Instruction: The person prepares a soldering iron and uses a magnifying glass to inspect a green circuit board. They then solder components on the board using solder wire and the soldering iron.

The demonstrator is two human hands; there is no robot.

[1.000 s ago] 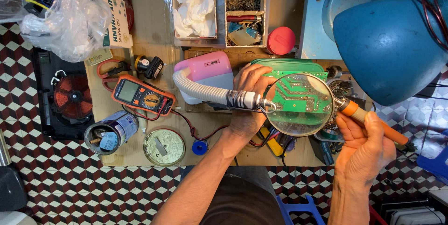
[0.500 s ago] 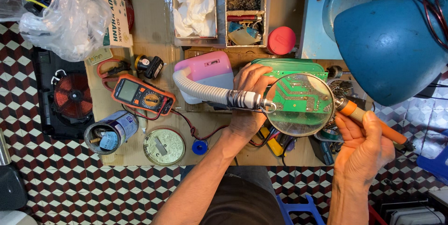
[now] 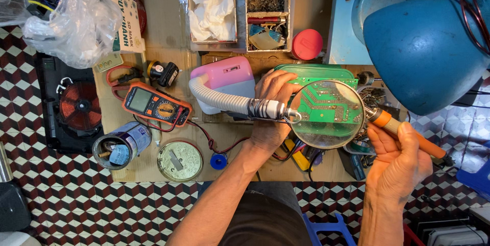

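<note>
1. Holding a green circuit board (image 3: 326, 104) under a round magnifying glass (image 3: 327, 114), the person has the soldering work in hand; by my judgement it is mid-way, since the board is placed and the iron is up at its edge, but whether any joint is finished cannot be told from this view.
2. Left hand (image 3: 273, 105): it rests just left of the magnifying glass, its fingers curled together against the board's left edge, steadying it. The ribbed flexible arm (image 3: 224, 100) of the magnifying glass crosses in front of this hand.
3. Right hand (image 3: 400, 162): below and right of the magnifying glass, its fingers are clamped round the orange handle of a soldering iron (image 3: 403, 133). The tip points up-left to the lens's right rim; whether it touches the board cannot be told.
4. Left of the magnifying glass sit a pink box (image 3: 224, 75), and farther left an orange multimeter (image 3: 155, 105), both on the tabletop (image 3: 163, 26).
5. Right of the magnifying glass and above it hangs a blue lamp shade (image 3: 423, 52).
</note>
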